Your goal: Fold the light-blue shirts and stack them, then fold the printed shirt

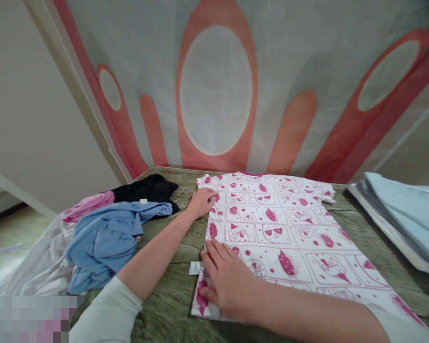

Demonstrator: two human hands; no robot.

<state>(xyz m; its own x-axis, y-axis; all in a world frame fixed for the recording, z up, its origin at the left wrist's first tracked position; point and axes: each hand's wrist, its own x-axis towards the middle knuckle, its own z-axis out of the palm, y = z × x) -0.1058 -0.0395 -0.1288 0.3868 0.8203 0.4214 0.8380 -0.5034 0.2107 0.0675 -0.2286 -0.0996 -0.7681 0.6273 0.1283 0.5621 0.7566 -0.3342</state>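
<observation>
A white short-sleeved T-shirt (271, 224) with a pink cartoon print lies spread out on the wooden table, its pink-trimmed neckline at the far side. My left hand (202, 202) is at the shirt's left edge just below the sleeve, fingertips and thumb curled together on the fabric. Nearer to me, my right hand (232, 281) rests palm down on the lower left part of the shirt, its fingers stretched out and slightly spread towards the side seam. A small white label (195, 268) sticks out from that seam beside the right fingertips.
To the left lies a loose heap with a blue garment (107, 238), a black garment (148, 190), a pink garment (89, 206) and whitish cloth (39, 257). A folded stack of clothes (407, 209) sits at the right. Behind the table (164, 267) hangs a patterned curtain (146, 47).
</observation>
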